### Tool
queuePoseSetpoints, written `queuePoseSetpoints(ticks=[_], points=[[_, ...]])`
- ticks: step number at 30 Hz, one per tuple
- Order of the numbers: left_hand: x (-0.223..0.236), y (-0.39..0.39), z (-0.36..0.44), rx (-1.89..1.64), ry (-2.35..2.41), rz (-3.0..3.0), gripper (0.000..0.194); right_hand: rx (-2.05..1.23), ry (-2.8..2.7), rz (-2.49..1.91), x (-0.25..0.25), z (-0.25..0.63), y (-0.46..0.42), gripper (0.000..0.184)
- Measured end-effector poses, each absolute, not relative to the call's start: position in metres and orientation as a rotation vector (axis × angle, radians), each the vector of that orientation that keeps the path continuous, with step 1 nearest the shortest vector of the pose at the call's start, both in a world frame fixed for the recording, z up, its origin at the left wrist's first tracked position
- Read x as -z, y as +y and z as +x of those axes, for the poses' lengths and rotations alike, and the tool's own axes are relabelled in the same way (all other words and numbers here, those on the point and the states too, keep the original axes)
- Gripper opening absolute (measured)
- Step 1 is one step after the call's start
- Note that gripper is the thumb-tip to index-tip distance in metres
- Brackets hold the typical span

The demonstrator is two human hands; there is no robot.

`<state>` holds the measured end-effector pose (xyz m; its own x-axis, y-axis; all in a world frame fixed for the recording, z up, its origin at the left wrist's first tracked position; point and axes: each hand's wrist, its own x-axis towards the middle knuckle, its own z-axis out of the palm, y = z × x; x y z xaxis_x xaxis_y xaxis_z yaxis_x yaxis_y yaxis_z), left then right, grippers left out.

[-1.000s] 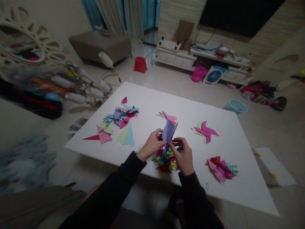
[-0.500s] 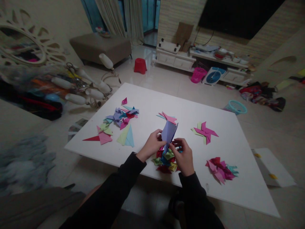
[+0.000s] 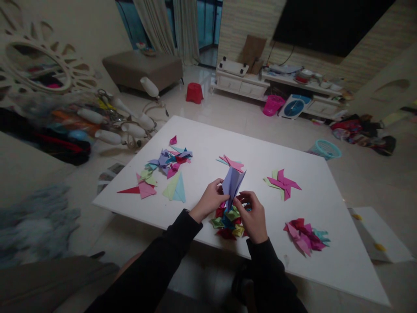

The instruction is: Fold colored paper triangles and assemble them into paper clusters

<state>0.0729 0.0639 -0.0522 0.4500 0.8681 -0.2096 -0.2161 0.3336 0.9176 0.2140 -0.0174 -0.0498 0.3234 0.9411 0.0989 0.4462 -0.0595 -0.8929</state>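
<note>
Purple paper (image 3: pixel 230 184), folded and standing partly open at its upper end, is held between both hands above the near edge of the counter (image 3: pixel 203 141). The left hand (image 3: pixel 211 201) pinches its lower left side, thumb in front and fingers behind; the right hand (image 3: pixel 254 217) has thumb and forefinger at the lower right edge, seemingly nipping it, with the other fingers curled. It should be very light, crisp along its creases but limp across the flat parts, not slippery, and easily dented or torn. The lower, layered end looks the best place to hold, with a light fingertip pinch; squeezing the open upper flaps would probably crush them. Just below lies a colourful paper pile (image 3: pixel 233 215); beyond the upper tip are pink strips (image 3: pixel 235 165), and farther right a pink pinwheel (image 3: pixel 284 184).
</note>
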Motion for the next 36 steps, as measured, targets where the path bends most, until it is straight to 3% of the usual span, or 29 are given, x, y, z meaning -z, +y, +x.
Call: queuePoseSetpoints(ticks=[3, 9, 14, 25, 32, 36], points=[[0.053, 0.064, 0.073, -0.814, 0.829, 0.977, 0.034, -0.642, -1.186, -1.653, 0.048, 0.218, -0.017, 0.036], [0.058, 0.066, 0.071, -0.825, 0.843, 1.005, 0.034, -0.534, -0.988, -1.532, 0.046, 0.227, -0.017, 0.073], [0.058, 0.066, 0.071, -0.841, 0.832, 1.011, 0.032, -0.571, -1.029, -1.502, 0.046, 0.222, -0.018, 0.082], [0.054, 0.065, 0.072, -0.812, 0.84, 0.98, 0.034, -0.53, -1.031, -1.502, 0.045, 0.221, -0.019, 0.082], [0.051, 0.065, 0.071, -0.839, 0.827, 1.02, 0.032, -0.629, -1.241, -1.607, 0.043, 0.218, -0.02, 0.047], [0.051, 0.065, 0.071, -0.851, 0.814, 1.024, 0.032, -0.619, -1.248, -1.596, 0.042, 0.216, -0.019, 0.044]])
